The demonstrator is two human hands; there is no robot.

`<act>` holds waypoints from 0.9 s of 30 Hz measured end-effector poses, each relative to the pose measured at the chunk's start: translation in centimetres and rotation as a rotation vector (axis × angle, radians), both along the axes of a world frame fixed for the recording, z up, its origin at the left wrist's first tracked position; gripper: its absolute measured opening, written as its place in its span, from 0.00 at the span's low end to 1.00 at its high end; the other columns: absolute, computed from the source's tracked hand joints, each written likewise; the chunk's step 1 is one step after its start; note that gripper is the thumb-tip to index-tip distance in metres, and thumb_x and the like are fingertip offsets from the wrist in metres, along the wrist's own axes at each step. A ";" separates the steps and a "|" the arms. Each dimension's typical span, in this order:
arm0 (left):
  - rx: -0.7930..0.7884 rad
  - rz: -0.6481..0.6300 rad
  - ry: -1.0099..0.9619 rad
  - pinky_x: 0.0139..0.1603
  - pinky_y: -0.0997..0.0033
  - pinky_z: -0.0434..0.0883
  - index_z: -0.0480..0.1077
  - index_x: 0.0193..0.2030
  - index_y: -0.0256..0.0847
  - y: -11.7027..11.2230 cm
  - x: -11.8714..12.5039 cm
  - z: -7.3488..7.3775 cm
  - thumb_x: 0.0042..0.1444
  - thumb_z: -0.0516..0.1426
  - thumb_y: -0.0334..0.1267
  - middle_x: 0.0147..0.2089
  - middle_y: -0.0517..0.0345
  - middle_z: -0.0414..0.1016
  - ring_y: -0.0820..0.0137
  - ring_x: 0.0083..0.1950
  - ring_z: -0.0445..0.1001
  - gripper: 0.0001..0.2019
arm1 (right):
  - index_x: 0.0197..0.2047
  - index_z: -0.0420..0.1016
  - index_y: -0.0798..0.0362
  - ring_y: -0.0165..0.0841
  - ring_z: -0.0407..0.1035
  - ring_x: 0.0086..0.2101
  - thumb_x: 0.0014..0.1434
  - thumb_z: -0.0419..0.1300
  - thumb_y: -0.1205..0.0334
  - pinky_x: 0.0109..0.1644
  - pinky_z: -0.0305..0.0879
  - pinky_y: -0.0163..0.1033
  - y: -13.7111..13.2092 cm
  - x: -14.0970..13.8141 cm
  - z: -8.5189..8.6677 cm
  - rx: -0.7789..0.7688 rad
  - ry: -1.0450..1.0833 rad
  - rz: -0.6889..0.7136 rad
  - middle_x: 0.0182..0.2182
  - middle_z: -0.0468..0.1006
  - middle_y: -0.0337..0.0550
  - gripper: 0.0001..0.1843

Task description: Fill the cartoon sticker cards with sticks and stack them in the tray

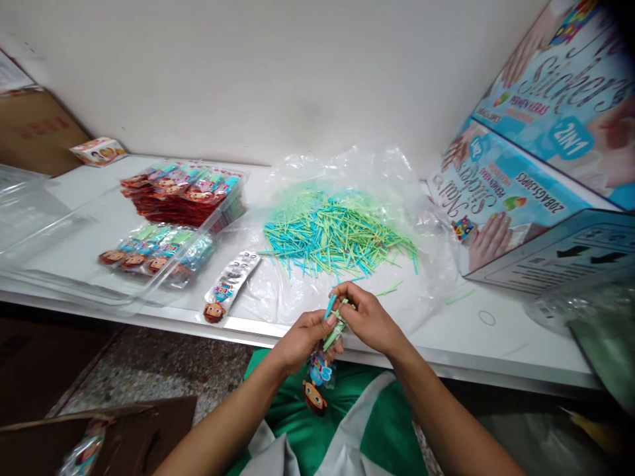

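The left hand [302, 340] is closed around the top of a small clear packet [320, 375], which hangs below the fingers over a green cloth [370, 423] at the near edge of the bench [496, 344]. The packet carries a cartoon face at its lower end and a blue label whose letters are too small to read. The right hand [366, 318] pinches a few thin green and blue sticks [332, 327] at the packet's mouth, with its fingertips just beside those of the left hand.

Just beyond the hands, a loose pile of sticks [335, 235] in the same blue and green lies on a spread clear plastic bag [347, 168]. A few strays lie near the right hand.

To the left, one flat packet [229, 285] with the same cartoon face lies alone on the bench. Farther left, a clear tray [64, 277] holds filled packets [156, 250] in a near row and a far stack [183, 188].

On the right stand two stacked blue cartons [501, 192], printed upside down with "Nail Stickers", "2IN1" and "20BAGS/30PCS". A thin ring [487, 318] lies on the bench near them.

Far left, a small printed box [98, 151] sits beside a brown cardboard box [34, 129] with faint red lettering I cannot read.
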State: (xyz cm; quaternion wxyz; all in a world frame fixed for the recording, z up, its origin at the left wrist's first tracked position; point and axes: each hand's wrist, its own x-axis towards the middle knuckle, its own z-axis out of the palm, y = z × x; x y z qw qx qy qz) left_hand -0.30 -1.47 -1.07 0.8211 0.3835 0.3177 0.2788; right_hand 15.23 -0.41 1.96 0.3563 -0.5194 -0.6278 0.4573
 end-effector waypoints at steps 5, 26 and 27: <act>0.015 0.005 0.019 0.21 0.77 0.62 0.65 0.35 0.34 0.0 0.0 0.2 0.54 0.54 0.50 0.24 0.57 0.71 0.77 0.19 0.65 0.17 | 0.37 0.68 0.52 0.28 0.64 0.30 0.55 0.51 0.65 0.35 0.61 0.35 -0.2 0.2 0.3 0.005 -0.008 0.023 0.29 0.70 0.37 0.07; 0.346 0.207 0.081 0.40 0.67 0.69 0.61 0.56 0.40 1.4 -2.5 3.1 0.45 0.63 0.37 0.42 0.51 0.73 0.65 0.42 0.72 0.29 | 0.58 0.54 0.48 0.29 0.66 0.33 0.59 0.54 0.63 0.41 0.64 0.39 -0.7 -0.5 2.7 0.308 0.106 0.012 0.30 0.69 0.37 0.25; 0.357 0.218 0.086 0.41 0.67 0.69 0.62 0.55 0.40 1.5 -2.6 3.2 0.45 0.64 0.37 0.42 0.51 0.73 0.64 0.43 0.72 0.29 | 0.58 0.54 0.47 0.29 0.66 0.33 0.59 0.54 0.64 0.42 0.64 0.39 -0.6 -0.6 2.9 0.324 0.115 0.003 0.30 0.69 0.37 0.24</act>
